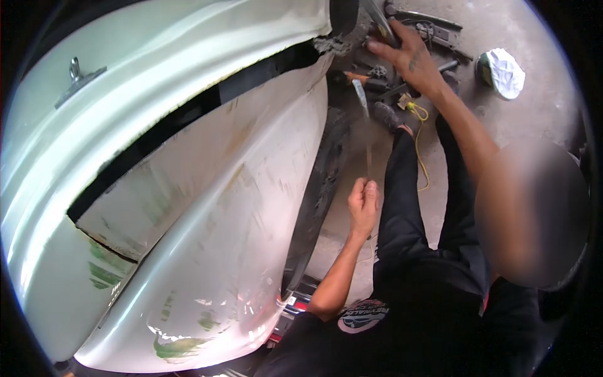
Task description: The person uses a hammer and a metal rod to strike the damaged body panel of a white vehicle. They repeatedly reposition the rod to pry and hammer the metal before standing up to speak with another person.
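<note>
A grey concrete floor lies beneath everything, darkening toward the view's rounded edges. Over its left side spreads a large white vehicle body, scuffed with green and brown marks; a long dark gap curves through it, ragged at the end nearest the upper middle. Beside the body's right edge stands a dark tire, partly covered by it.

The person's legs, in black trousers, reach up the floor from a black shirt with a round chest logo. A blurred patch hides part of the right arm.

Toward the floor's top edge, dark metal parts lie scattered, with an orange-and-black tool near them. By the upper right corner sits a dark container with crumpled white material over it.

The right hand, above those parts, is closed loosely around a metal bar. The left hand, near the tire, is closed narrowly on a thin tool; its far end seems to be the pale flat tip, though blur makes this uncertain. A yellow cord trails between the legs. Smallest, a metal fitting stands on the body's upper left.
</note>
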`<action>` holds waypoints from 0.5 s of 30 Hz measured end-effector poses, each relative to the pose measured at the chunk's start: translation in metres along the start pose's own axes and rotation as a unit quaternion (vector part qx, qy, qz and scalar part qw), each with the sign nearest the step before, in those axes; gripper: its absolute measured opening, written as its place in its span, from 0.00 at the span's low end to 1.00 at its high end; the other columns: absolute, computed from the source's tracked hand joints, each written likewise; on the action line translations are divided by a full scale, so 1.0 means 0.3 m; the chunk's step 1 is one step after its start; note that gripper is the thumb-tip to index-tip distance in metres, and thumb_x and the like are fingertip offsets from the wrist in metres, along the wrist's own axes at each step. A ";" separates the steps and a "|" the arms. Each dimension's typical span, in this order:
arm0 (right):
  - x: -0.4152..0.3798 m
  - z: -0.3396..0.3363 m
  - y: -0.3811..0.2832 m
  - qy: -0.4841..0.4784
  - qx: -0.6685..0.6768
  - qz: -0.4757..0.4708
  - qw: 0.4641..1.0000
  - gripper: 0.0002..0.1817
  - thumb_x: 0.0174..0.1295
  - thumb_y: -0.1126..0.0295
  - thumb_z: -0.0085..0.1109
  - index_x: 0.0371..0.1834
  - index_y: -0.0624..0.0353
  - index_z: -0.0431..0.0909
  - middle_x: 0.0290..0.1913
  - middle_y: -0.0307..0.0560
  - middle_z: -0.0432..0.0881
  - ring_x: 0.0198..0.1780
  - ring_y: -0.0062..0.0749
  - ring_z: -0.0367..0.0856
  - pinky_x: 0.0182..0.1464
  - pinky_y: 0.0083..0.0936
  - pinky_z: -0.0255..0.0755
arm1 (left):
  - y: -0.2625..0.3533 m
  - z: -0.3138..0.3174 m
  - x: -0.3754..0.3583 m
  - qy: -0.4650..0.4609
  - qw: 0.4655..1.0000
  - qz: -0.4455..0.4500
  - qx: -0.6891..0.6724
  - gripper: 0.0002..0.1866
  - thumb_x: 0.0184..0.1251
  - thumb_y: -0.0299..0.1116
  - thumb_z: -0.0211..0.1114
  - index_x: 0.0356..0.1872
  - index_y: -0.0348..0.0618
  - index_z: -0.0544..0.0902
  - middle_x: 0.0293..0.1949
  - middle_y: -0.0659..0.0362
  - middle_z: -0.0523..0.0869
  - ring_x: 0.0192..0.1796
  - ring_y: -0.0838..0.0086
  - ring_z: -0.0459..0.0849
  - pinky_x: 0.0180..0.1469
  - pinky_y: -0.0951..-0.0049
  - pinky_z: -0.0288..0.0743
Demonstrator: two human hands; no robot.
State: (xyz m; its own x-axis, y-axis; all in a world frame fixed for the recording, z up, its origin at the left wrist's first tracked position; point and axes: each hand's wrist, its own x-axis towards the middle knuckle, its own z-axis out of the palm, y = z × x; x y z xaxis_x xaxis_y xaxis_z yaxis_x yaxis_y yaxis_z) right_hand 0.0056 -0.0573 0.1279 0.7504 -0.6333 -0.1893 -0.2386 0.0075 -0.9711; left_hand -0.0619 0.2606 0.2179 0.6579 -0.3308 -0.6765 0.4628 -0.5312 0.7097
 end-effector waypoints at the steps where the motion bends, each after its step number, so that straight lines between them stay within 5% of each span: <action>1: -0.022 -0.012 -0.002 0.013 -0.014 0.061 0.998 0.29 0.62 0.57 0.70 0.58 0.65 0.71 0.41 0.63 0.83 0.46 0.54 0.83 0.51 0.41 0.74 | 0.022 -0.019 0.002 0.004 0.999 -0.009 0.040 0.13 0.83 0.37 0.55 0.37 0.39 0.74 0.22 0.67 0.71 0.23 0.86 0.68 0.24 0.80 0.62; 6: -0.242 -0.086 0.139 0.081 -0.131 0.049 0.987 0.22 0.65 0.57 0.66 0.49 0.68 0.75 0.35 0.63 0.81 0.35 0.51 0.81 0.41 0.42 0.73 | 0.022 0.007 0.028 0.018 0.993 -0.014 0.113 0.14 0.81 0.36 0.59 0.33 0.41 0.73 0.23 0.66 0.74 0.25 0.85 0.70 0.28 0.78 0.64; 8: -0.323 -0.103 0.183 -0.038 -0.064 0.177 0.981 0.20 0.66 0.59 0.64 0.46 0.68 0.75 0.30 0.58 0.80 0.33 0.48 0.81 0.39 0.40 0.72 | 0.044 0.044 0.060 0.023 0.991 -0.023 0.127 0.14 0.81 0.36 0.58 0.33 0.41 0.73 0.24 0.66 0.75 0.25 0.85 0.70 0.28 0.78 0.65; 15: -0.486 -0.097 0.215 -0.132 0.142 0.435 0.879 0.18 0.64 0.64 0.63 0.44 0.72 0.77 0.27 0.55 0.79 0.29 0.40 0.82 0.35 0.39 0.75 | 0.061 0.163 0.251 -0.042 0.981 -0.034 0.188 0.11 0.81 0.34 0.57 0.37 0.38 0.77 0.24 0.64 0.76 0.25 0.82 0.72 0.28 0.77 0.66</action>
State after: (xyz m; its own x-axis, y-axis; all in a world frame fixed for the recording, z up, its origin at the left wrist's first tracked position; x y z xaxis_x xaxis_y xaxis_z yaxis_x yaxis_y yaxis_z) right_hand -0.1372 0.0129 0.0972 0.4858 -0.0896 -0.8695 -0.6581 0.6172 -0.4313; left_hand -0.0330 0.1878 0.1703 0.5749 -0.3387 -0.7448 0.2424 -0.7989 0.5504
